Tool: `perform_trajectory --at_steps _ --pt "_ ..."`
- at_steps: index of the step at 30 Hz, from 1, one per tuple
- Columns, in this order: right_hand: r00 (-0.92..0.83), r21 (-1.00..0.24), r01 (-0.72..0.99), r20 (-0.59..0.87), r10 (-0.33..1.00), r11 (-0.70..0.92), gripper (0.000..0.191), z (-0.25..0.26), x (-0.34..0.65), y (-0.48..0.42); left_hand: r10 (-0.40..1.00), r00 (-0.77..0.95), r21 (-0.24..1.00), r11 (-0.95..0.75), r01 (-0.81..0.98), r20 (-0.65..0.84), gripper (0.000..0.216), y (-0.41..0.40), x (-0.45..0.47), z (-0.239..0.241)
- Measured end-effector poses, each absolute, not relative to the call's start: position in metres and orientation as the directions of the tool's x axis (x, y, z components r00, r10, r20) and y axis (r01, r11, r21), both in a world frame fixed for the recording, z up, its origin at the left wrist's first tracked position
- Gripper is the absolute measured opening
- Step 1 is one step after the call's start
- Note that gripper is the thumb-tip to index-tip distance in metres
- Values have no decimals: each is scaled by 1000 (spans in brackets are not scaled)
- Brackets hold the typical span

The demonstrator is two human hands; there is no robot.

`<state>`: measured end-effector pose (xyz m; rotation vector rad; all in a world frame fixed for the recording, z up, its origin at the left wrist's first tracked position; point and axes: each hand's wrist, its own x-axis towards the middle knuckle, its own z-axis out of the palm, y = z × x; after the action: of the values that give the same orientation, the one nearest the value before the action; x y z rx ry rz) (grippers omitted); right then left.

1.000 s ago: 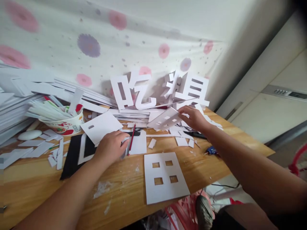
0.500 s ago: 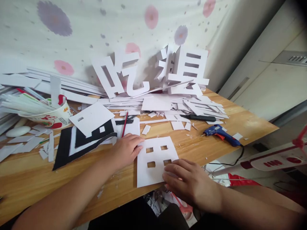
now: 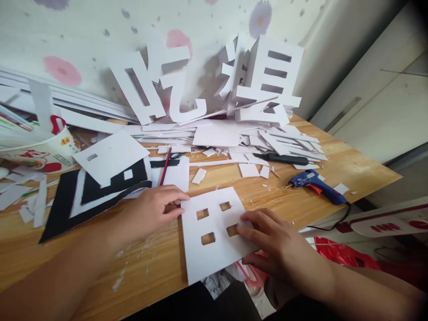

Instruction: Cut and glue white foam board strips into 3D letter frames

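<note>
My left hand [image 3: 152, 209] and right hand [image 3: 279, 243], well apart, have both come to grip opposite edges of the four-holed white panel [image 3: 216, 221], apparently now the working piece.

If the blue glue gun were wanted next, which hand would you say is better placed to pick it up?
Probably the right hand: it is nearer the glue gun, while the left hand is at the white panel's opposite edge.

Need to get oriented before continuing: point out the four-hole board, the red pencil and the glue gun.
Four-hole board [image 3: 216, 224]: head view, surface between the holes.
Red pencil [image 3: 165, 167]: head view, middle of shaft.
Glue gun [image 3: 317, 182]: head view, blue body.
</note>
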<state>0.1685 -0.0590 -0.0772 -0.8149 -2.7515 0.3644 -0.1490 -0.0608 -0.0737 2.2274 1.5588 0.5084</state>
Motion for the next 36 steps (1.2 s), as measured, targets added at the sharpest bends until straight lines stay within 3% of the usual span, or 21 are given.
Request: perform_trajectory --at_steps 7,11,15,18,22,24,26,32,36 --pt "-820 -346 500 105 563 794 32 -76 168 -57 921 389 503 -338 796 3 28 -59 -157 -72" --pt "-784 -448 523 81 616 725 34 -76 165 -56 925 379 489 -318 812 -28 29 -59 -154 -71" --pt "-724 -625 422 204 659 656 32 -68 177 -40 923 373 464 -372 804 94 37 -61 -151 -65" --pt "-623 -692 384 295 725 612 32 -58 202 -18 918 323 411 -393 823 231 35 -69 -140 -58" --pt "-472 -747 385 345 811 542 32 -50 231 5 874 469 342 -483 806 128 43 -94 -105 -53" --pt "-415 -751 391 372 830 532 32 -49 235 8 854 515 297 -511 807 71 66 -108 -86 -55" --pt "-411 -717 423 394 822 554 32 -49 232 6 858 508 253 -510 822 79 74 -120 -72 -58" --pt "-568 -610 405 417 710 682 36 -53 213 -7 915 398 256 -402 879 70 44 -148 -60 -69" --pt "-617 -581 408 394 681 705 39 -57 207 -6 945 289 255 -321 912 156 55 -158 -55 -75"
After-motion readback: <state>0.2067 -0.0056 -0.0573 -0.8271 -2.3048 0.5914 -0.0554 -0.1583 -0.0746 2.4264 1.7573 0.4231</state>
